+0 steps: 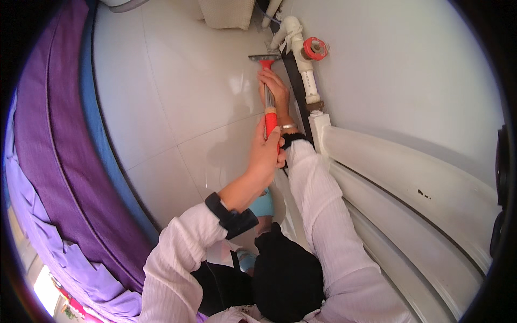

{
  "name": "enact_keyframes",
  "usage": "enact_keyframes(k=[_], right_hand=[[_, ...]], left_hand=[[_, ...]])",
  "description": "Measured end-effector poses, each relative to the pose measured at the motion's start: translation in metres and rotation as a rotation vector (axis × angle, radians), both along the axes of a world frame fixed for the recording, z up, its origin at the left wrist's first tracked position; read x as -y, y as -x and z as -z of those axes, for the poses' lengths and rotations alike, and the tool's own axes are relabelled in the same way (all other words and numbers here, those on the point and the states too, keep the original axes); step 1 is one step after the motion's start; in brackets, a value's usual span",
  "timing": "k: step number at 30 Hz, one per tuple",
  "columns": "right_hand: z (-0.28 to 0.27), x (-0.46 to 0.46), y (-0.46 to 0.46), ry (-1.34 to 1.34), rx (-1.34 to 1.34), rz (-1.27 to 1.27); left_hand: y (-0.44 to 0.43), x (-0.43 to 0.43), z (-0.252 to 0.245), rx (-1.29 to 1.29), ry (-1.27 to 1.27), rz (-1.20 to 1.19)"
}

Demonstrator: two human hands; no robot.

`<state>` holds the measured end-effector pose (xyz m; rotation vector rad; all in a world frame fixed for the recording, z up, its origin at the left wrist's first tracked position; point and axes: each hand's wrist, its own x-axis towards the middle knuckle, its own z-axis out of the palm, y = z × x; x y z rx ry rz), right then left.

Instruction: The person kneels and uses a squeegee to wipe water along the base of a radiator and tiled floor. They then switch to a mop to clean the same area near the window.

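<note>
A scraper [270,97] with a red head, a metal shaft and a red grip points away from me over the pale floor tiles [202,117]. My left hand [264,151] is wrapped around its red grip. Further forward, my right hand [276,87] holds the shaft just behind the head. The wide dark blade reaches the foot of the white pipe, near the dark strip along the wall's base. Whether the blade touches the floor, I cannot tell.
To the right stands a white pipe [309,82] with a red valve wheel [315,49], joined to a white radiator [404,169] along the wall. A bed with purple covers [80,161] lies at the left. A beige fabric item [228,12] hangs at the top.
</note>
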<state>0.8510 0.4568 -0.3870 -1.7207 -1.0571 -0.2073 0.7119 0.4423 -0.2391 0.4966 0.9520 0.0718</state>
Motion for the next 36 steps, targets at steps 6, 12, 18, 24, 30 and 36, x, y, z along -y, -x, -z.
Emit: enact_keyframes(k=[6,12,18,24,30,36], right_hand=[[0.001,0.003,0.007,0.123,-0.044,0.047],[-0.003,0.005,0.004,0.178,-0.047,-0.017],[-0.014,0.007,0.006,0.207,-0.059,-0.004],[-0.030,0.003,0.002,0.134,-0.061,-0.042],[-0.022,-0.016,-0.013,0.219,-0.137,-0.035],[-0.038,0.008,0.021,0.249,-0.216,0.004]], left_hand=[[0.010,0.001,0.007,-0.038,-0.047,0.050],[0.014,0.006,0.013,-0.063,-0.055,0.096],[0.017,0.005,0.000,-0.066,-0.047,0.089],[0.006,-0.016,-0.024,-0.047,0.011,0.063],[-0.009,-0.036,-0.030,-0.070,0.014,0.085],[0.014,-0.027,-0.056,-0.025,0.086,0.070]])
